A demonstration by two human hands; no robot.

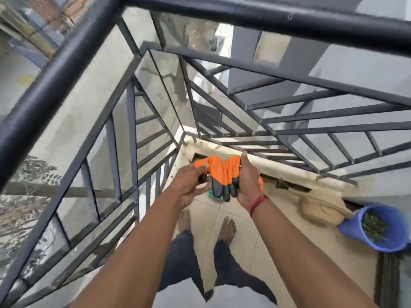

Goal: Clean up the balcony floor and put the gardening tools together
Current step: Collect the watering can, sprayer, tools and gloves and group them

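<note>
Orange and black rubber-coated gardening gloves (222, 174) are held in the air between both hands, well to the left of the blue bucket (373, 227) and higher than it, with the black fingertips hanging down. The left hand (191, 185) pinches the cuff edge between thumb and curled fingers. The right hand (249, 183) closes around the other side, and a bit of orange shows past its palm. I think the two gloves are pressed together as a pair, so that they can go with the other tools as one thing.

A small teal object (214, 195) lies on the floor tiles left of the bucket, partly hidden under the gloves; I cannot tell what it is. The bucket leans and holds green plant cuttings, probably collected waste. A beige bag (322, 210) lies just beside the bucket, on its left. A dark mat (387, 281) lies just in front of the bucket. The black railing (289, 121) runs behind the bucket and around the corner.
</note>
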